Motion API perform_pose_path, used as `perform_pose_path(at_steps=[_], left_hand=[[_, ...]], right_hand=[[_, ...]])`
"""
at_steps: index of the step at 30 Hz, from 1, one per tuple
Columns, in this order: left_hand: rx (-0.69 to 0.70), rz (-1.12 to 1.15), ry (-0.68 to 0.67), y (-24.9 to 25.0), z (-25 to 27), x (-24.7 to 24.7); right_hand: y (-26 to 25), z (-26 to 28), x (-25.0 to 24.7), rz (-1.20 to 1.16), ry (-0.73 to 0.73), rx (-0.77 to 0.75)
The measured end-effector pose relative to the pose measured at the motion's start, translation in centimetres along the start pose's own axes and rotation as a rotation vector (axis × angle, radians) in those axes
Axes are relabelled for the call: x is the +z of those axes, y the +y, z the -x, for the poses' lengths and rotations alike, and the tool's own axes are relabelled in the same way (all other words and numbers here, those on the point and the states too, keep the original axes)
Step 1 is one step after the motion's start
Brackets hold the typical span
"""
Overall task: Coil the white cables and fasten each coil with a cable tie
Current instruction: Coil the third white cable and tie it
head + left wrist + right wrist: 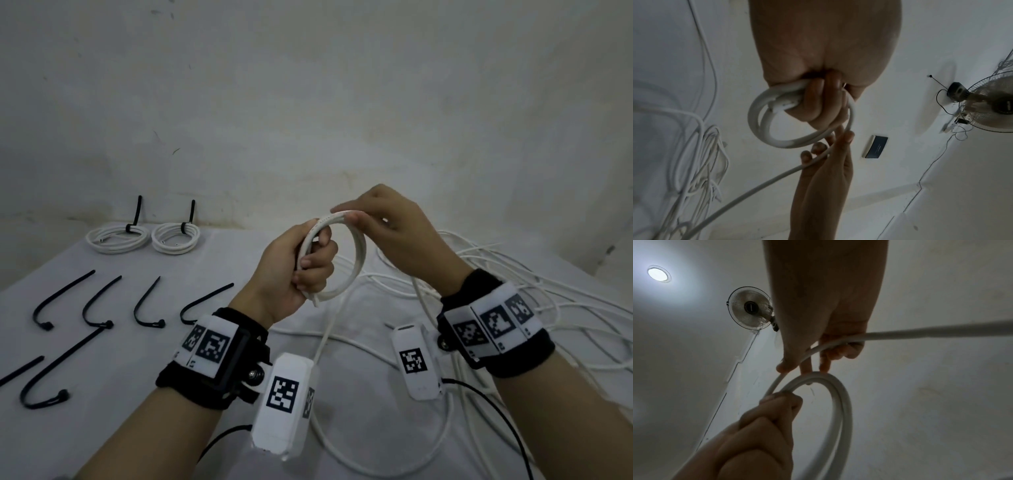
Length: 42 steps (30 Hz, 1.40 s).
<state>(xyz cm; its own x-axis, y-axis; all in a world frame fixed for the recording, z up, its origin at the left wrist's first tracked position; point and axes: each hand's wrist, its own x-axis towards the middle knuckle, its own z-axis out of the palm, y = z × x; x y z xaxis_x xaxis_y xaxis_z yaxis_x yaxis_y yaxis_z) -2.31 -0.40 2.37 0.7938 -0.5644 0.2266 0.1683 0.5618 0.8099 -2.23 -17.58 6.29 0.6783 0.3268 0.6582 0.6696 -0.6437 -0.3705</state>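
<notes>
Above the table, my left hand (310,270) grips a small coil of white cable (360,255), fingers curled round its left side. My right hand (358,219) pinches the cable's free strand against the top of the coil. The strand (325,337) trails down to the table. In the left wrist view the coil (758,123) shows two loops under my left hand (818,102), with my right hand's fingers (840,146) behind it. In the right wrist view the strand (920,332) runs through my right hand (830,353) into the coil (843,404), which my left hand (766,423) holds.
Two coils, each fastened with a black tie (118,238) (175,237), lie at the back left by the wall. Several loose black cable ties (99,305) lie on the left of the white table (137,370). A tangle of loose white cables (520,284) covers the right side.
</notes>
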Motion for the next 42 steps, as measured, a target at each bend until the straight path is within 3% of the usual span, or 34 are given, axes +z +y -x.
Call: perform_pose_path(at_steps=[4,7,14,20,26,31,33,38,40,42], left_hand=[[0.065,0.016,0.039,0.2,0.0,0.1],[0.115,-0.184,0.078,0.4,0.1,0.3],[0.127,-0.286,0.166,0.8,0.2,0.3],[0.146,-0.095,0.185,1.9,0.1,-1.0],[0.131,0.069,0.149,1.8,0.1,-1.2],[0.251,0.169,0.216,3.1,0.3,-1.8],[0.287,0.195,0.248,3.4,0.4,-2.0],[0.314,0.211,0.254,3.4,0.3,-1.7],[0.342,0.216,0.254,3.8,0.4,-1.8],[0.371,0.235,0.262,4.3,0.5,-2.1]], right_hand=[[0.4,0.6,1.0,-0.056,-0.138,0.062],[0.3,0.5,0.5,-0.057,-0.188,0.090],[0.2,0.1,0.2,-0.130,-0.131,0.083],[2.3,1.6,-1.2,-0.329,-0.130,0.265],[3.5,0.8,-2.1,-0.325,0.040,0.209],[4.8,3.0,-0.8,-0.320,-0.229,0.331],[5.2,3.0,-0.8,-0.296,-0.146,0.346],[4.8,0.2,-1.6,-0.209,0.255,0.229],[4.9,-0.1,-1.4,-0.226,0.226,0.238],[5.2,0.7,-0.7,-0.264,0.083,0.265]])
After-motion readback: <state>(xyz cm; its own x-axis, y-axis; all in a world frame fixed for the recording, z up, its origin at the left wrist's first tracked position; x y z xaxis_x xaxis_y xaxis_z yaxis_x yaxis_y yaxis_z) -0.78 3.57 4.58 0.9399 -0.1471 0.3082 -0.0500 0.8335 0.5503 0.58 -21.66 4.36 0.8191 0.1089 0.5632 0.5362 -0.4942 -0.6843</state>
